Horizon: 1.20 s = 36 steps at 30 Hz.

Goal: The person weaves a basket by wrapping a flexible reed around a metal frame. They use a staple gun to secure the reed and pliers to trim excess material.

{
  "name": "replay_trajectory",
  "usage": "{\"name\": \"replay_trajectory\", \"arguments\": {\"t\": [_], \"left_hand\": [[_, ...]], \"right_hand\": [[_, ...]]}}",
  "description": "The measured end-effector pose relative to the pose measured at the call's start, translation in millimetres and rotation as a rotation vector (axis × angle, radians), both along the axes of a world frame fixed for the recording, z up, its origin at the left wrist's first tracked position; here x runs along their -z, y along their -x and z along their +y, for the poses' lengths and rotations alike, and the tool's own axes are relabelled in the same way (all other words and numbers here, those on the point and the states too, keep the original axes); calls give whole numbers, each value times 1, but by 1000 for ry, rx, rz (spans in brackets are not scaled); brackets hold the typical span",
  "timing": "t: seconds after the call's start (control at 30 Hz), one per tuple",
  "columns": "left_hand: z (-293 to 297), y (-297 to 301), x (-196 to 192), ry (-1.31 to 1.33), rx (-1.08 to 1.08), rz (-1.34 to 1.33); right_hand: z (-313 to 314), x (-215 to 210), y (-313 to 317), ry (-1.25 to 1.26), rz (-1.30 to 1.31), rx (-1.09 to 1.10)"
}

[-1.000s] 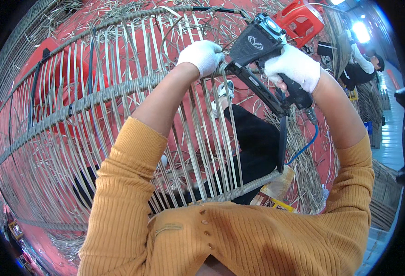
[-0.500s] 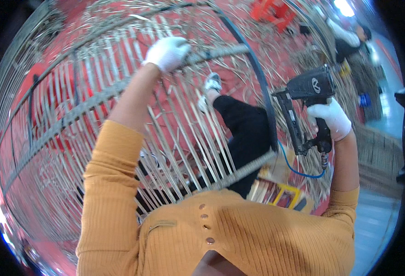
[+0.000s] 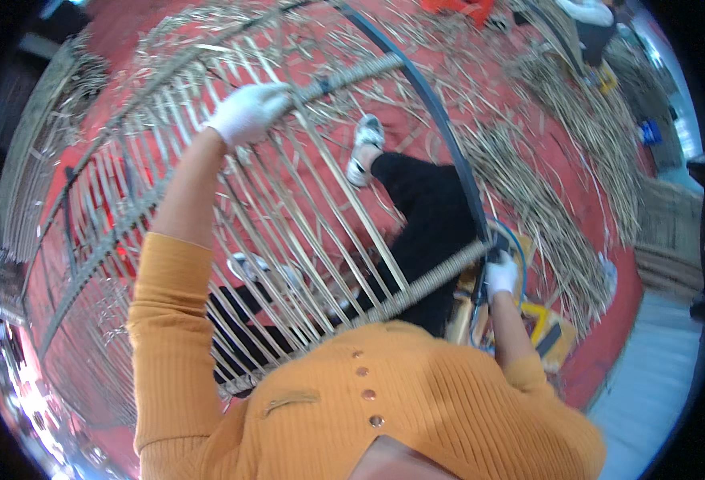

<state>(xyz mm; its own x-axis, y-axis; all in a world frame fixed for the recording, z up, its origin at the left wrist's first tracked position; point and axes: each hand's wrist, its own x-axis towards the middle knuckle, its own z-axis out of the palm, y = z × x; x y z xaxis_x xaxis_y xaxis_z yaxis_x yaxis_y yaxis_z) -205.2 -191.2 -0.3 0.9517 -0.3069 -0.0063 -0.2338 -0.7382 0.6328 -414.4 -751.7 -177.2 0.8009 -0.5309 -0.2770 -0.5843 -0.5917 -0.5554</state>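
Seen from above, a person in a mustard ribbed sweater [image 3: 416,392] works with two hands in white gloves. A large frame [image 3: 352,78] of thin pale sticks, with cord-wrapped bars and a dark curved edge strip [image 3: 448,136], fills the left and middle, its nearest bar running just in front of the sweater.

The left hand [image 3: 248,114] is on the frame's wrapped middle bar, left of that bar's far end, with its fingers closed over it. The right hand [image 3: 501,276] is low on the right, just beside the frame's near right corner. It touches a dark tool [image 3: 497,254], mostly hidden by the corner and the glove; I cannot tell whether the fingers are tight around it. A blue hose [image 3: 523,264] curves close by, and a yellow-edged object [image 3: 538,320] lies near the wrist.

Beyond the sticks, a leg in black trousers [image 3: 424,196] stretches to a white-and-grey shoe [image 3: 365,148] on the red floor [image 3: 328,164]. Bundles of straw [image 3: 544,208] lie to the right, and part of a red plastic object [image 3: 468,8] shows at the top.
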Motion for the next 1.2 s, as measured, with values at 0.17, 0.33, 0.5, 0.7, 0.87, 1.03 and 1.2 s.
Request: {"name": "replay_trajectory", "arguments": {"t": [0.17, 0.33, 0.5, 0.7, 0.87, 1.03, 1.2], "left_hand": [[-8, 5, -10, -108, -7, -38], [1, -2, -7, 9, -15, 45], [41, -63, 19, -683, -117, -294], [91, -165, 19, -352, -414, -417], [127, -234, 17, -52, -516, -209], [151, -262, 21, 117, -372, 361], [137, -247, 21, -166, -452, 118]], "right_hand": [[85, -119, -141, 466, -912, -375], [250, -110, -221, 110, -941, -1272], [313, 28, -216, -24, -437, -1175], [295, 123, -201, -176, -60, -944], [371, 88, -296, -470, -225, -871], [528, -17, -439, -404, -1008, -719], [564, -46, -490, -856, -594, -884]]}}
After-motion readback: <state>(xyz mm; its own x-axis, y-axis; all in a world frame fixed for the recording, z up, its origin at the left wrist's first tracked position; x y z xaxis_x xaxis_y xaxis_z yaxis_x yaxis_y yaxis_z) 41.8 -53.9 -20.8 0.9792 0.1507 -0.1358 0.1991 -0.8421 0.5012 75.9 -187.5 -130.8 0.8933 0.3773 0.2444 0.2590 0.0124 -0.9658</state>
